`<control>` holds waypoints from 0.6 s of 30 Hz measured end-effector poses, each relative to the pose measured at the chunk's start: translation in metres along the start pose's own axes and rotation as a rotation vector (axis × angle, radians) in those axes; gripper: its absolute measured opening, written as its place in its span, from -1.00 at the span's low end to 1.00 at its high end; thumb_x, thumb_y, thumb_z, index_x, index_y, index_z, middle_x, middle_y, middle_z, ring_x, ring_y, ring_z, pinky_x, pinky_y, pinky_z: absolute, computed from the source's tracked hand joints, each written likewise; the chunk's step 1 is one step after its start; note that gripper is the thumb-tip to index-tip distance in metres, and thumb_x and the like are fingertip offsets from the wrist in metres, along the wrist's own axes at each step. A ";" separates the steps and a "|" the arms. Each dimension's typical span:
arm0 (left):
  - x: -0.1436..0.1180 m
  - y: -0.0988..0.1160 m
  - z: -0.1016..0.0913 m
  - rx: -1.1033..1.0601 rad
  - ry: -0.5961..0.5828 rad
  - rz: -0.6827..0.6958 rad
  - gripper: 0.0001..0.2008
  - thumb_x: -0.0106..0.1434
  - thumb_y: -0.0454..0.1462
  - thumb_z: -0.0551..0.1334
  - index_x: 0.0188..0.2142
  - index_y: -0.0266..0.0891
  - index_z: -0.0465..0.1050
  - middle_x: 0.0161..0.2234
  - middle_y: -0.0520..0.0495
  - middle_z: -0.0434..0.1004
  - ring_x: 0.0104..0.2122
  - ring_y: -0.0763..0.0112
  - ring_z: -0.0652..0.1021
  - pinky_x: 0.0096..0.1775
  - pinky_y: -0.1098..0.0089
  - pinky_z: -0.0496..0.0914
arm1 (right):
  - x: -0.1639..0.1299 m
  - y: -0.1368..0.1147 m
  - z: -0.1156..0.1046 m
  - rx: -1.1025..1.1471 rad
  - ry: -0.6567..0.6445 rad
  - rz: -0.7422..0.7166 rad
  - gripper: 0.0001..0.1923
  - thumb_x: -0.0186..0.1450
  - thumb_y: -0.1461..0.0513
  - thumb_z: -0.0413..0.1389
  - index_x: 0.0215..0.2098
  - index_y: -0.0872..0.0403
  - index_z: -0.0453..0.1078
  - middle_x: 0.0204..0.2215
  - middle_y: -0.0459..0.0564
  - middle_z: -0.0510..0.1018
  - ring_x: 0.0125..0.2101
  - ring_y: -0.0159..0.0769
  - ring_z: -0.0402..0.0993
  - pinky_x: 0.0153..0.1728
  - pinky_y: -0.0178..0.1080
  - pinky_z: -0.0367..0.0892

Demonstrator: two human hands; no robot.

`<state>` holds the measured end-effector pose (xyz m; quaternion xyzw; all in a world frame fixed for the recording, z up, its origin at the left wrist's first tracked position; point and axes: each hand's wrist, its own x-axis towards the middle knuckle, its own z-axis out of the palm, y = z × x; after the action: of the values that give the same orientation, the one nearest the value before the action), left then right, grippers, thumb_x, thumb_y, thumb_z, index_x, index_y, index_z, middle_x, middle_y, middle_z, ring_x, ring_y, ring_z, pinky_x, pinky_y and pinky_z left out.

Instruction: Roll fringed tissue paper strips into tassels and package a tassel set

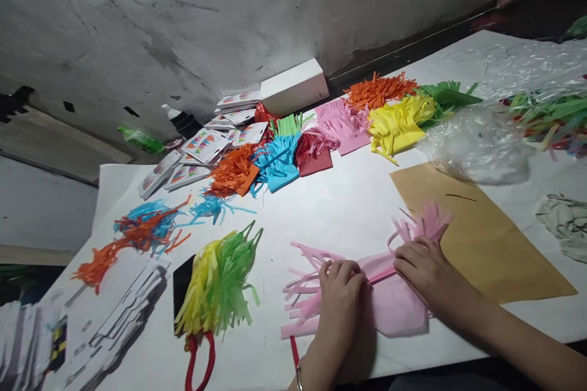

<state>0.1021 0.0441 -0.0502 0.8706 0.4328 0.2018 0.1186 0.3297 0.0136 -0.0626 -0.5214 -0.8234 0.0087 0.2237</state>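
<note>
A pink fringed tissue paper sheet [394,299] lies on the white table [348,201] near its front edge, its cut strips fanning out to the left and upper right. My left hand [340,293] presses down on the left part of its rolled middle with curled fingers. My right hand [424,269] grips the roll just to the right, fingertips on the pink paper. Both hands are touching the same sheet, close together.
A yellow-green tassel [220,281] with a red loop lies to the left. Orange and blue strips [142,232], stacked fringed papers [321,134] in several colours, printed packets [206,146], a white box [296,85], a tan sheet [481,238] and clear plastic [477,140] surround them.
</note>
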 end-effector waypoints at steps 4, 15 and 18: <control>0.010 0.012 -0.003 0.096 -0.075 -0.118 -0.88 0.24 -0.44 0.26 -0.37 -0.21 0.50 -0.26 -0.07 0.55 -0.20 0.17 0.49 -0.04 0.00 0.31 | 0.014 -0.007 0.007 -0.076 -0.035 0.084 -0.85 0.23 0.43 0.09 -0.38 0.08 0.42 -0.33 0.06 0.55 -0.26 -0.08 0.38 -0.04 0.02 0.14; 0.016 0.017 0.000 0.333 -0.140 0.158 -0.82 0.22 -0.49 0.32 -0.34 -0.16 0.49 -0.26 -0.01 0.54 -0.15 0.18 0.48 0.23 -0.28 0.08 | 0.026 -0.008 0.004 -0.029 -0.031 0.081 -0.80 0.24 0.45 0.14 -0.40 0.04 0.44 -0.35 -0.05 0.55 -0.25 -0.15 0.42 0.05 0.04 0.08; 0.023 0.013 0.000 0.323 -0.144 0.209 -0.81 0.25 -0.47 0.31 -0.42 -0.19 0.47 -0.34 0.01 0.51 -0.23 0.23 0.48 0.20 -0.17 0.19 | 0.024 -0.013 0.008 0.014 -0.008 -0.024 -0.82 0.25 0.44 0.17 -0.38 0.04 0.47 -0.35 -0.07 0.55 -0.19 -0.16 0.41 0.17 0.06 -0.01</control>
<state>0.1237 0.0553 -0.0391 0.9307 0.3570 0.0780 -0.0135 0.3072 0.0298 -0.0580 -0.5097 -0.8305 0.0141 0.2242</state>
